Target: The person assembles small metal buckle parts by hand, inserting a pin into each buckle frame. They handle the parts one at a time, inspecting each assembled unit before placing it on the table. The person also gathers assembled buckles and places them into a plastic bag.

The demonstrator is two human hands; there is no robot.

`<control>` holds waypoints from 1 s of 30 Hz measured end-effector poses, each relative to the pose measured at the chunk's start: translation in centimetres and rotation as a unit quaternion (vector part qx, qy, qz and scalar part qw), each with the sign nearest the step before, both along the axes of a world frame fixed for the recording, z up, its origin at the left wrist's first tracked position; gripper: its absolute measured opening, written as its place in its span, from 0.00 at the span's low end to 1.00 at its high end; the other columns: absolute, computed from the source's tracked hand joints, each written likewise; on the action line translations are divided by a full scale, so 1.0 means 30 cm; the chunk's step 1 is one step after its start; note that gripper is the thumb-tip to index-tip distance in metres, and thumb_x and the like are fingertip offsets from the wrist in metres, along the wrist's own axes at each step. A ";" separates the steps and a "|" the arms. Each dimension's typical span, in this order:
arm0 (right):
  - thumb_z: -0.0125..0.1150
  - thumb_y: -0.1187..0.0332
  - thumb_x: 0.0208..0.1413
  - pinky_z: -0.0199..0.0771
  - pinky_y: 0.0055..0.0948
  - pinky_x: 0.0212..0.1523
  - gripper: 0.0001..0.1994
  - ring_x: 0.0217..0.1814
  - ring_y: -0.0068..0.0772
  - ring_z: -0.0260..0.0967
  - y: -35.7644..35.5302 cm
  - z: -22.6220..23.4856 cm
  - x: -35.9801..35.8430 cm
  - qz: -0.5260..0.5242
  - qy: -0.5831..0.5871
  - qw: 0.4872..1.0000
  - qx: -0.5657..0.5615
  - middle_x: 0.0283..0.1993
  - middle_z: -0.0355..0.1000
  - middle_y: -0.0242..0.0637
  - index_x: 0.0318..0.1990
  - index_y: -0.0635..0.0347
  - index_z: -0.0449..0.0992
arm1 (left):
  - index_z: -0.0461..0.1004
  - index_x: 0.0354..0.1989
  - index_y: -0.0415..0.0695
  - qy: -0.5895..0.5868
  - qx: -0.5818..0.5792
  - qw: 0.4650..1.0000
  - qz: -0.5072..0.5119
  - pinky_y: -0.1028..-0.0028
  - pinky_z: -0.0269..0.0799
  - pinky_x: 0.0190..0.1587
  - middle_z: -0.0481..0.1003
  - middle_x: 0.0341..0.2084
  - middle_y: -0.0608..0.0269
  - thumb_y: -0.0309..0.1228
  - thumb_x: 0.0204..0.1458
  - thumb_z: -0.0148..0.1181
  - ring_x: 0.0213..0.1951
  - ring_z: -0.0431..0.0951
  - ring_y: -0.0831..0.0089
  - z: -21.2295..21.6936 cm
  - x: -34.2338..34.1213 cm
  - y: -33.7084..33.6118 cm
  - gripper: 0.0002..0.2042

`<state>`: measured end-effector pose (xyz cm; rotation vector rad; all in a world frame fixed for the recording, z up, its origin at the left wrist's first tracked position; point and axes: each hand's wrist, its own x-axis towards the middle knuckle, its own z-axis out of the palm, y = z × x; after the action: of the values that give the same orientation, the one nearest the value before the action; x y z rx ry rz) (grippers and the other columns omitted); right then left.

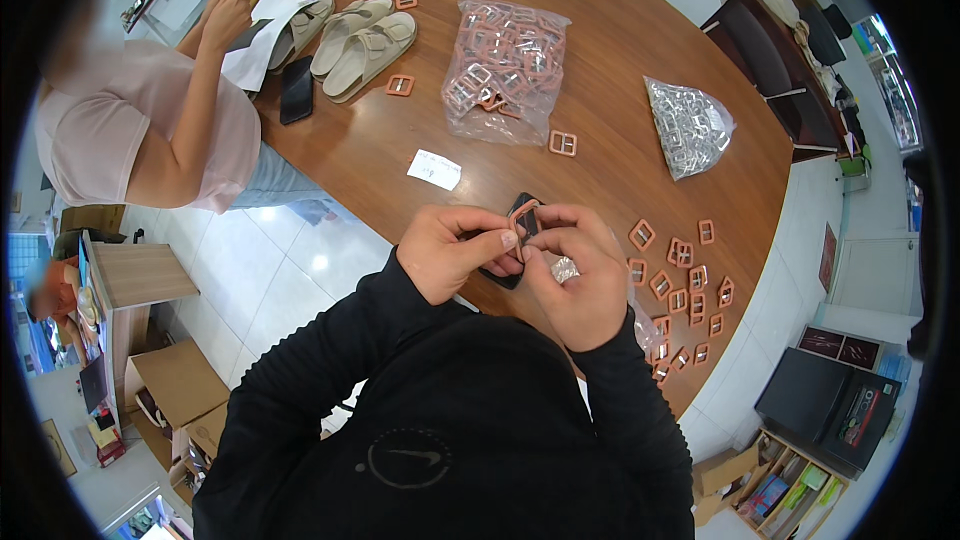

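Observation:
Between my two hands, close to the table's near edge, is an orange-brown buckle. My left hand pinches it from the left, thumb on top. My right hand grips it from the other side with thumb and fingers. Beneath the fingers lies a black phone, partly covered by my hands. Right of my right hand, several similar buckles are scattered on the wooden table. A clear plastic bag shows partly beside my right wrist.
A bag of orange-brown buckles, a bag of silver buckles and a white paper slip lie farther off. Beige sandals and another phone sit at the left, near a seated person holding something yellow.

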<state>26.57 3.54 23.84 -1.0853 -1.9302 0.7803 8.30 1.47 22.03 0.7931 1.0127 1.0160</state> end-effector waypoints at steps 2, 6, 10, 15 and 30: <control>0.65 0.77 0.43 0.73 0.33 0.42 0.06 0.43 0.45 0.73 -0.001 -0.005 -0.007 -0.003 0.000 1.000 0.011 0.44 0.70 0.44 0.31 0.65 0.76 | 0.77 0.41 0.31 0.017 -0.003 1.000 0.006 0.76 0.77 0.37 0.79 0.30 0.56 0.26 0.58 0.58 0.32 0.80 0.74 0.000 0.006 -0.005 0.10; 0.64 0.77 0.42 0.73 0.35 0.40 0.05 0.43 0.46 0.70 -0.007 -0.032 -0.030 -0.016 -0.038 0.997 0.060 0.43 0.69 0.43 0.29 0.65 0.75 | 0.78 0.41 0.31 0.057 0.006 0.998 0.019 0.77 0.76 0.37 0.80 0.30 0.56 0.25 0.57 0.57 0.32 0.79 0.75 -0.011 0.020 -0.011 0.09; 0.64 0.80 0.40 0.72 0.35 0.41 0.06 0.43 0.44 0.70 -0.017 -0.054 -0.056 -0.043 -0.080 0.994 0.062 0.43 0.67 0.43 0.27 0.65 0.72 | 0.78 0.41 0.31 0.184 0.050 0.981 0.021 0.79 0.74 0.37 0.79 0.30 0.59 0.22 0.55 0.56 0.31 0.78 0.79 -0.031 0.030 -0.019 0.09; 0.63 0.80 0.37 0.71 0.37 0.39 0.07 0.43 0.45 0.68 -0.039 -0.073 -0.078 -0.062 -0.104 0.991 0.053 0.42 0.66 0.42 0.25 0.66 0.71 | 0.79 0.37 0.33 0.240 0.068 0.967 0.045 0.81 0.71 0.32 0.80 0.26 0.61 0.23 0.49 0.58 0.27 0.75 0.83 -0.052 0.042 -0.024 0.09; 0.47 0.62 0.68 0.68 0.18 0.24 0.15 0.23 0.17 0.66 -0.011 -0.072 -0.009 0.046 0.225 0.891 -0.392 0.30 0.73 0.31 0.44 0.66 0.74 | 0.76 0.39 0.28 0.102 -0.024 0.994 0.004 0.75 0.78 0.34 0.79 0.29 0.54 0.21 0.54 0.50 0.28 0.80 0.72 -0.009 0.002 -0.053 0.10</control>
<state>26.31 3.21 21.68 -1.1148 -1.2748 1.7853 8.38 -0.12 21.76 0.8658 1.2116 0.9266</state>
